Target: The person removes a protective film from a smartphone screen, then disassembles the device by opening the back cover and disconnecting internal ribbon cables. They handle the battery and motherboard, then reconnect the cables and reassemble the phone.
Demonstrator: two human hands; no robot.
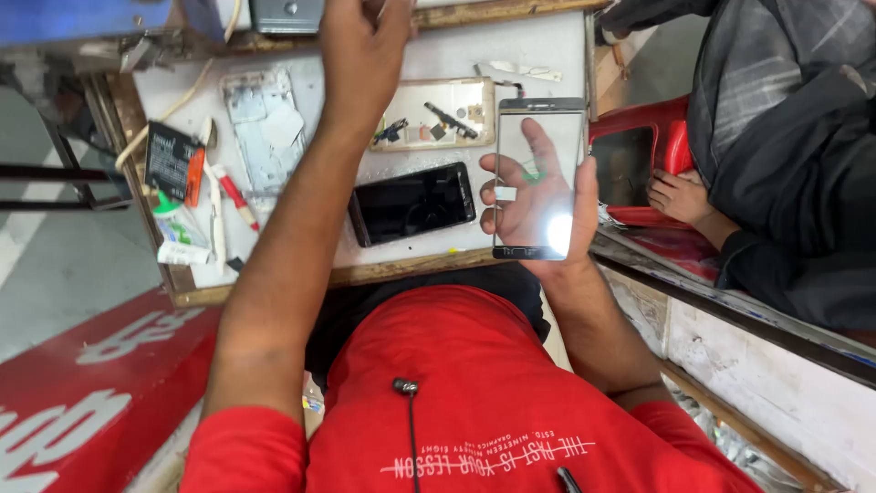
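Observation:
My right hand [547,196] holds a clear phone screen glass [540,173] upright over the table's right edge; my palm shows through it and a light glares off its lower part. My left hand [363,50] reaches across the white worktable [538,50] to its far edge, where its fingers leave the view, so I cannot see what they touch. Below that forearm a black phone [415,203] lies face up. Just beyond it sits an opened gold phone shell [438,114] with small parts inside.
A stripped silver phone frame [265,128], a black and orange battery [173,160], a red pen [235,196], a green-capped glue tube [178,224] and a white cable lie on the table's left. Another person's bare foot [680,196] rests on a red stool [652,137] to the right.

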